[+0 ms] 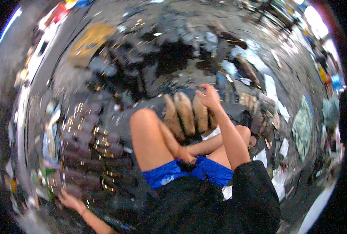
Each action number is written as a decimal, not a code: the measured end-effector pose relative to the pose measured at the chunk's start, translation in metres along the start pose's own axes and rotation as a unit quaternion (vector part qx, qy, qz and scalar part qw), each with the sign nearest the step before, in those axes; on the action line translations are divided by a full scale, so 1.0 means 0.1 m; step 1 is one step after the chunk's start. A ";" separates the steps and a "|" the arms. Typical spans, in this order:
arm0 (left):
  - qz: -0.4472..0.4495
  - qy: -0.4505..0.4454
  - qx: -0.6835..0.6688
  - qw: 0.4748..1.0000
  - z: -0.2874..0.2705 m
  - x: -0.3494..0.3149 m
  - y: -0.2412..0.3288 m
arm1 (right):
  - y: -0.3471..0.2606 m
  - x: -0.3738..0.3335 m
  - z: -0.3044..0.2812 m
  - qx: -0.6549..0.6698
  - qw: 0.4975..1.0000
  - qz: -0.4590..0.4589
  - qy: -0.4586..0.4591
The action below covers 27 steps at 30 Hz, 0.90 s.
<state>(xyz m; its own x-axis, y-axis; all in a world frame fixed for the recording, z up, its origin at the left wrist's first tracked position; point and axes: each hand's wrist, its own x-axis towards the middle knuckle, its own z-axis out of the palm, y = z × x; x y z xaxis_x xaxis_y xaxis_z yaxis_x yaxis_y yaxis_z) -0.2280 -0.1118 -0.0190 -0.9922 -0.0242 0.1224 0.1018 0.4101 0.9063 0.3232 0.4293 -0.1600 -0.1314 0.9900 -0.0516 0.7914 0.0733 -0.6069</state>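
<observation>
My left hand [70, 201] reaches out at the lower left, fingers stretched and apart, beside rows of dark brown shoe-like pieces [80, 158] with gold-coloured metal fittings. I cannot tell whether it touches one. My right hand [210, 98] is raised in front of my right knee, loosely curled, with a gap between thumb and fingers; nothing shows in it. Below and beside it stand several tan, rounded, shoe-shaped forms [184, 111], side by side between my legs. Blur hides the finer detail of both hands.
I sit cross-legged on the floor. Ahead lies a dark heap [169, 58] of mixed pieces, with a yellow sack-like thing [91, 41] to its left. White sheets [273, 91] and a pale green cloth or bag [303, 126] lie at the right among scattered scraps.
</observation>
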 end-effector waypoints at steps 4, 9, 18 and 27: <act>-0.042 0.072 -0.034 0.996 -0.70 0.90 -1.08 | 0.37 0.80 0.32 -0.041 0.995 0.070 0.055; -0.232 -0.194 0.128 0.944 -0.43 0.74 -0.68 | 0.74 1.39 0.25 -0.026 0.965 0.260 0.006; 0.381 0.105 0.281 0.875 0.73 -0.80 0.55 | 1.17 1.32 0.08 -0.045 0.952 0.088 0.290; 0.084 -0.577 -0.177 0.793 2.73 -2.95 1.75 | -0.22 -1.10 0.02 0.569 0.811 0.134 0.035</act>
<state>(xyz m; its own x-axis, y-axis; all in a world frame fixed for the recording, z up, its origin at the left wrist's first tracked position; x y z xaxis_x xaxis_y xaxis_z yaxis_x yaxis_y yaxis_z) 0.0627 0.2161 -0.0071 -0.3463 0.9381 -0.0121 0.0509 0.0316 0.9982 0.3189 0.3185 -0.1427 0.0188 0.9594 -0.2814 -0.2826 -0.2648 -0.9220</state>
